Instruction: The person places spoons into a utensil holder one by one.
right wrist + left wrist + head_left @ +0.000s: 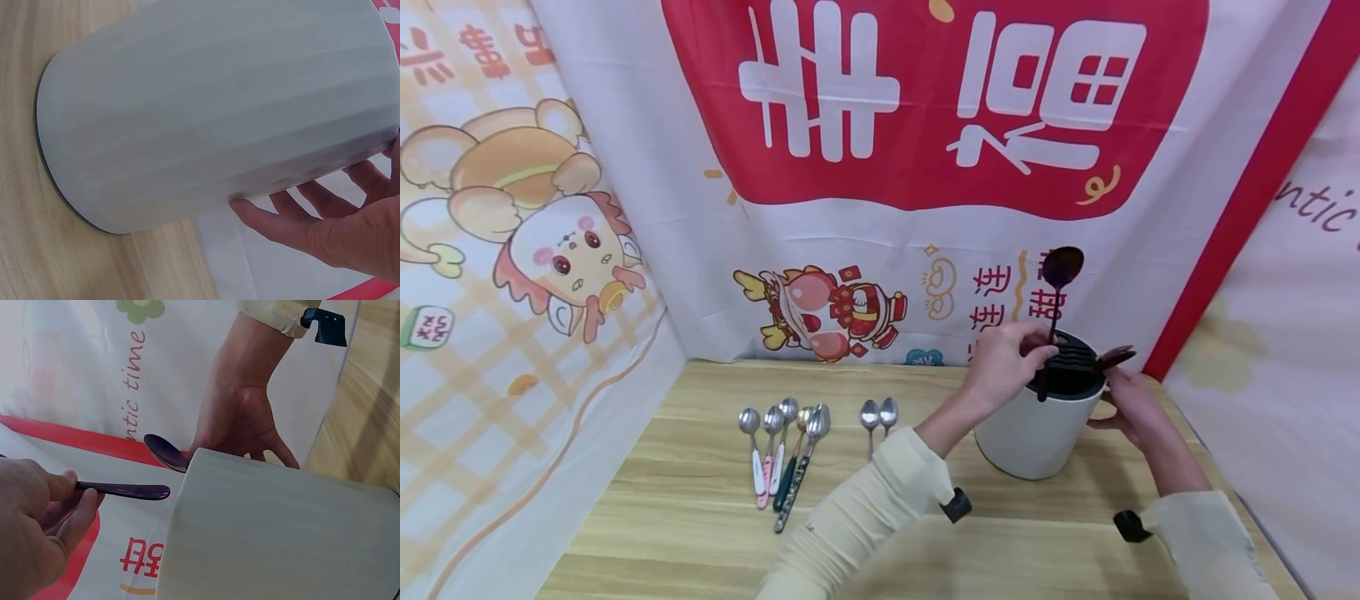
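My left hand [1011, 362] pinches a dark spoon [1064, 267] upright by its handle, bowl up, over the mouth of a white utensil holder [1033, 437]. In the left wrist view the handle end of this spoon [134, 490] stands just outside the rim. My right hand [1133, 407] rests its extended fingers [275, 228] and thumb along the holder's far right side. Inside the holder is a black slotted divider [1071, 354]. More dark spoons [1116, 358] lean out over its right rim, near the right hand.
On the wooden table [685, 492], several spoons [782, 458] with coloured handles lie in a group at the left. Two metal spoons [878, 414] lie in the middle, partly hidden by the left forearm. A printed cloth [925, 233] hangs behind the table.
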`<state>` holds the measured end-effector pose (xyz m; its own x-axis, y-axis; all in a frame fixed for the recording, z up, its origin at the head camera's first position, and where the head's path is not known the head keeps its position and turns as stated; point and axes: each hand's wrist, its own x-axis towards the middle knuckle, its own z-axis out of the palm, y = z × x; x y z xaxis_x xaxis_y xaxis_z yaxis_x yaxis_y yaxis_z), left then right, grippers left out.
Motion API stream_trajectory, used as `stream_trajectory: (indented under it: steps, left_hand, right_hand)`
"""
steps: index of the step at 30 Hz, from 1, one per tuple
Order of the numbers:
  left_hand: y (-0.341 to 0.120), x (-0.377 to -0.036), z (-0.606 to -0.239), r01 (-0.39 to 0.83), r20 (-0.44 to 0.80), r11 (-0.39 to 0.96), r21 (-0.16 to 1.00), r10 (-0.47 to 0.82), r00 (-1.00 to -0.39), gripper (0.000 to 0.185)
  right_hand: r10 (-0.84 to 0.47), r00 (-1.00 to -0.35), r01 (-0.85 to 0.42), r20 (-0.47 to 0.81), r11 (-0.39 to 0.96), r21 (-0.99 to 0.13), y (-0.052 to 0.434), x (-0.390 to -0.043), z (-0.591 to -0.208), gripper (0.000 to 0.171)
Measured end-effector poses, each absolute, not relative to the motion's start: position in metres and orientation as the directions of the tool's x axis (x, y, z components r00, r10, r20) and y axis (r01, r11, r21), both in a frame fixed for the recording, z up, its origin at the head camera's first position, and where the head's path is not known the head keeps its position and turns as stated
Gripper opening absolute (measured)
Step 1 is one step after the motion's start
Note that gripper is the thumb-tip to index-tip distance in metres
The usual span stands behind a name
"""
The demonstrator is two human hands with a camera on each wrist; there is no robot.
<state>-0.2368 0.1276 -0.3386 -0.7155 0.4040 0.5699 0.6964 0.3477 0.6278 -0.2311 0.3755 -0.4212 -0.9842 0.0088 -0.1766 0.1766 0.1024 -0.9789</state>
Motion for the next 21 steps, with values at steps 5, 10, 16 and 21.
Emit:
stream_trajectory:
  steps: [5,10,16,21]
  left_hand:
    - [0.137,-0.238,-0.336,0.673,0.548,0.331,0.661,0.399,-0.735,0.011]
    - [0.148,-0.242,-0.330,0.689,0.569,0.319,0.650,0.396,-0.721,0.012]
    - [0.161,-0.246,-0.331,0.703,0.578,0.352,0.618,0.403,-0.710,0.012]
    - [0.171,-0.251,-0.341,0.723,0.590,0.386,0.574,0.417,-0.691,0.010]
  right_hand:
    - [0.004,-0.986,0.167,-0.168,0.096,-0.981,0.376,-0.230,-0.421,0.026]
    - [0.005,-0.987,0.158,-0.158,0.082,-0.984,0.377,-0.230,-0.421,0.025]
    - [-0.006,-0.987,0.160,-0.161,0.089,-0.983,0.378,-0.231,-0.422,0.029]
    - [-0.009,-0.983,0.179,-0.181,0.107,-0.978,0.377,-0.231,-0.423,0.034]
